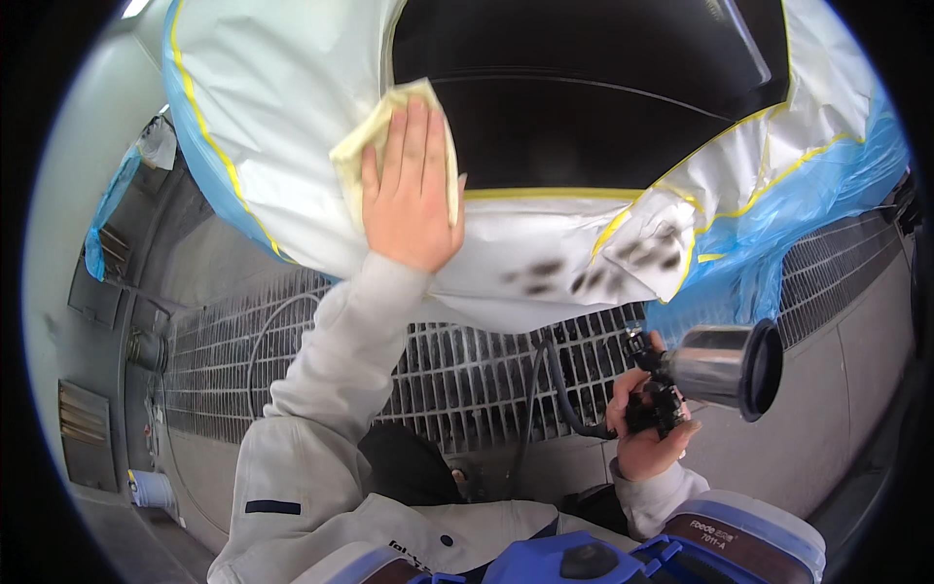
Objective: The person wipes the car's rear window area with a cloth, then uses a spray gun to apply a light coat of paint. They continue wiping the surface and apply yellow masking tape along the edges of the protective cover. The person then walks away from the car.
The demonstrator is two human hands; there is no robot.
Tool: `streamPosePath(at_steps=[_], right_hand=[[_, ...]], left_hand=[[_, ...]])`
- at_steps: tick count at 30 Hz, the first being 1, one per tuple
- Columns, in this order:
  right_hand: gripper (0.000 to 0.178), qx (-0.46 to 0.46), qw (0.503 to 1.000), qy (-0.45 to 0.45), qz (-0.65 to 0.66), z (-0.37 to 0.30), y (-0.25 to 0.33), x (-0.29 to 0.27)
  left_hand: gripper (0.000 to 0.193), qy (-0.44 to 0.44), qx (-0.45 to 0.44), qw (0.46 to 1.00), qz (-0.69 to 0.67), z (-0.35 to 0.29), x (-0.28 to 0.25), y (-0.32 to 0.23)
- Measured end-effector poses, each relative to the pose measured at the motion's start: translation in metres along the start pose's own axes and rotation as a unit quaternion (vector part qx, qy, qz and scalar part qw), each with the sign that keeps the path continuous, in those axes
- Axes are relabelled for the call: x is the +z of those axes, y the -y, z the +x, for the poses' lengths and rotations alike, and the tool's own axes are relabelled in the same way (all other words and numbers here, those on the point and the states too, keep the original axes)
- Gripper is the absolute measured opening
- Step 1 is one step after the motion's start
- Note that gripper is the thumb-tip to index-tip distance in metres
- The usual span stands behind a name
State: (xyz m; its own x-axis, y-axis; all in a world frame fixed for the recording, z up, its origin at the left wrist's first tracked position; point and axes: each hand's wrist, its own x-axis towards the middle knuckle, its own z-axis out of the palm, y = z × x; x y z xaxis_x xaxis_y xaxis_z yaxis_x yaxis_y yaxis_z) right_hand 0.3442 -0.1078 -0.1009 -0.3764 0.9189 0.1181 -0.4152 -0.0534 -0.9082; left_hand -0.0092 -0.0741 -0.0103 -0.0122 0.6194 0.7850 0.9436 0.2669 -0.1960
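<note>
One yellow cloth [352, 161] is pressed by the left hand [413, 195] at the near left corner of the black panel [574, 136], largely over the white sheet [282, 146], with the fingers laid flat, straight and only slightly apart. Well apart from the panel, on its near side and toward its right, a spray gun [666, 409] with a silver cup [705, 365] is held by the right hand [647, 456], its fingers curled around the gun. Yellow tape [555, 193] is run along the panel's near edge, and dark spots [545, 268] are borne by the sheet on that side.
</note>
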Motion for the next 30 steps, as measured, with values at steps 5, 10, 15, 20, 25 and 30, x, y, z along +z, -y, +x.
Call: streamPosePath(at_steps=[5,10,15,20,25,30], right_hand=[[0.140,0.011,1.000,-0.003,0.003,-0.001,0.004,-0.003],[0.140,-0.002,1.000,-0.020,0.010,-0.002,0.004,-0.003],[0.142,0.001,1.000,0.000,0.009,0.004,0.001,-0.004],[0.143,0.023,1.000,0.006,0.019,0.005,0.000,-0.004],[0.143,0.022,1.000,-0.002,0.010,0.006,0.001,-0.005],[0.134,0.035,0.998,-0.020,0.037,0.010,0.001,-0.006]], left_hand=[[0.053,-0.001,0.029,0.996,-0.081,-0.029,-0.037,0.016],[0.020,-0.050,-0.215,0.917,-0.332,-0.019,-0.066,0.034],[0.035,-0.167,-0.146,0.947,-0.234,0.028,-0.052,0.032],[0.035,-0.120,-0.248,0.907,-0.318,0.048,-0.037,0.035],[0.024,-0.072,-0.238,0.906,-0.344,0.052,-0.041,0.049],[0.027,-0.046,-0.219,0.922,-0.316,0.055,-0.050,0.048]])
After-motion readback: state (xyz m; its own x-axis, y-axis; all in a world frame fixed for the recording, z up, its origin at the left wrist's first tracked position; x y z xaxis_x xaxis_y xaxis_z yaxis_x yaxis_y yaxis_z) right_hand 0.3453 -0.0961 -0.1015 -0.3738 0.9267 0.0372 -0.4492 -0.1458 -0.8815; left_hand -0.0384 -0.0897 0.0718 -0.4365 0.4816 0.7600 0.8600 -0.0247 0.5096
